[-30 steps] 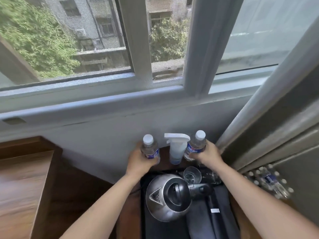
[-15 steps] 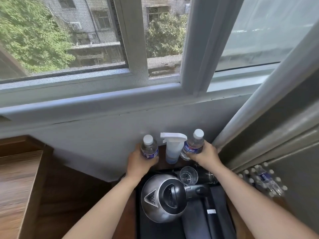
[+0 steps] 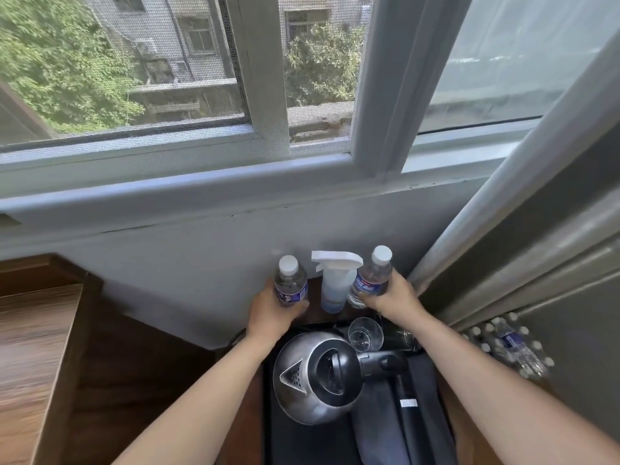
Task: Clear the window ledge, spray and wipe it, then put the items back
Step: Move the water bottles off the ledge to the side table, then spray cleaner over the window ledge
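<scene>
Both hands have stayed put over the last second: my left hand [image 3: 271, 308] is wrapped round the left water bottle [image 3: 290, 282], my right hand [image 3: 391, 295] round the right water bottle [image 3: 371, 277], and the only real change is my head dipping closer. Neither bottle has lifted or travelled; they stand at the back edge of the desk [image 3: 144, 357], against the wall, with the spray bottle [image 3: 335, 281] upright between them and untouched. Just in front sit the kettle [image 3: 318, 377], a glass [image 3: 365, 334] and a dark cloth [image 3: 385, 427] on the black tray [image 3: 292, 444]. Up above, the window ledge [image 3: 201, 193] looks bare from here. My read is that these two are either just set down off the ledge or about to go back up, and I can't tell which. If the ledge isn't sprayed yet, I'd let go and take the sprayer next
</scene>
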A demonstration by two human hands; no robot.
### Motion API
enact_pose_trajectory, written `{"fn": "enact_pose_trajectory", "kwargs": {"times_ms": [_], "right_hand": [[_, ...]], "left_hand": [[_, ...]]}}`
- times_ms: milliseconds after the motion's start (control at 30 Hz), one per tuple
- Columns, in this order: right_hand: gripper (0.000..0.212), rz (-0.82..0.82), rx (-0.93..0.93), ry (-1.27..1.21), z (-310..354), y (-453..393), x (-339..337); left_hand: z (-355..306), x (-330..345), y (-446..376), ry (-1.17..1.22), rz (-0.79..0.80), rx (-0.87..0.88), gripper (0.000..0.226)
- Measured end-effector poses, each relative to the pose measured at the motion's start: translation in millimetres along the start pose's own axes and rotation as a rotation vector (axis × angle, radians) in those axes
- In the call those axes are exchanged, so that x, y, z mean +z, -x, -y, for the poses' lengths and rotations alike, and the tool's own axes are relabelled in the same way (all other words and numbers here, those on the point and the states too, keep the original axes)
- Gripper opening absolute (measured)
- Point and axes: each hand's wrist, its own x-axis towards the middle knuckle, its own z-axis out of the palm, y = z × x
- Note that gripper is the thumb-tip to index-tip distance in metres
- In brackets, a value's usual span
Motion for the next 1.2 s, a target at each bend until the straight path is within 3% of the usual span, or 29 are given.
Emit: {"fn": "enact_pose_trajectory", "kwargs": {"times_ms": [200, 300, 400, 500, 567, 733, 933, 1200], "right_hand": [[0.071, 0.068, -0.028, 0.025, 9, 21, -20], [0.074, -0.130, -0.077, 0.095, 22, 43, -38], [0.055, -0.393, -0.321, 0.137, 45, 60, -53], [0.037, -0.470, -0.620, 0.302, 78, 60, -56], [0.041, -0.425, -0.675, 0.456, 98, 54, -51], [0.046, -0.095, -0.544, 0.892, 127, 41, -33], [0.031, -0.070, -0.478, 0.922, 133, 36, -21], [0.031, -0.046, -0.465, 0.918, 134, 27, -20]], "left_hand": [[0, -17, 14, 0.047, 0.081, -0.031, 0.084], [-2, -37, 30, 0.035, 0.056, -0.047, 0.098], [-4, -56, 44, 0.062, 0.009, -0.027, 0.095], [-11, -72, 58, 0.109, -0.052, 0.006, 0.087], [-17, -80, 65, 0.129, -0.087, 0.037, 0.080], [-23, -92, 78, 0.176, -0.130, 0.082, 0.069], [-18, -102, 89, 0.206, -0.134, 0.101, 0.062], [-20, -110, 101, 0.192, -0.147, 0.107, 0.057]]}}
